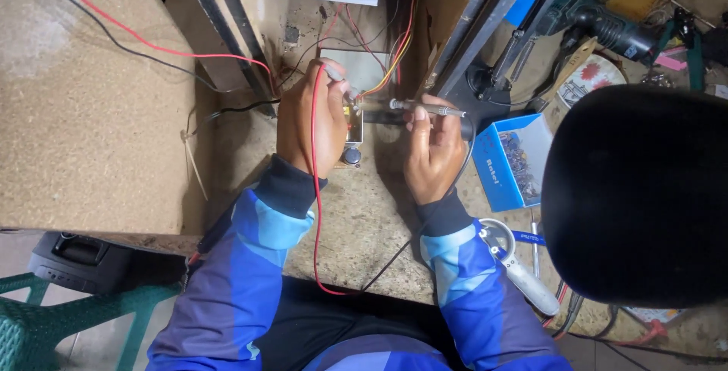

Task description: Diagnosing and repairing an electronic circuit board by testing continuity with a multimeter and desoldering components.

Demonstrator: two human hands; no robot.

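The left hand [309, 119] is pinching a thin red wire probe [314, 189], and the right hand [431, 151] is gripping a slim silver metal tool [425, 107] (both over the small circuit board [353, 125]), boxed in mid-table by wooden panels [91, 98].

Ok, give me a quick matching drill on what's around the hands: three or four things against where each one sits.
Things:
1. red wire
2. blue box
3. metal probe
4. green chair

Places:
A. in the right hand
B. draped over the left hand
C. lower left corner, beside the bench
D. right of the right hand

Pairs: 1-B, 2-D, 3-A, 4-C
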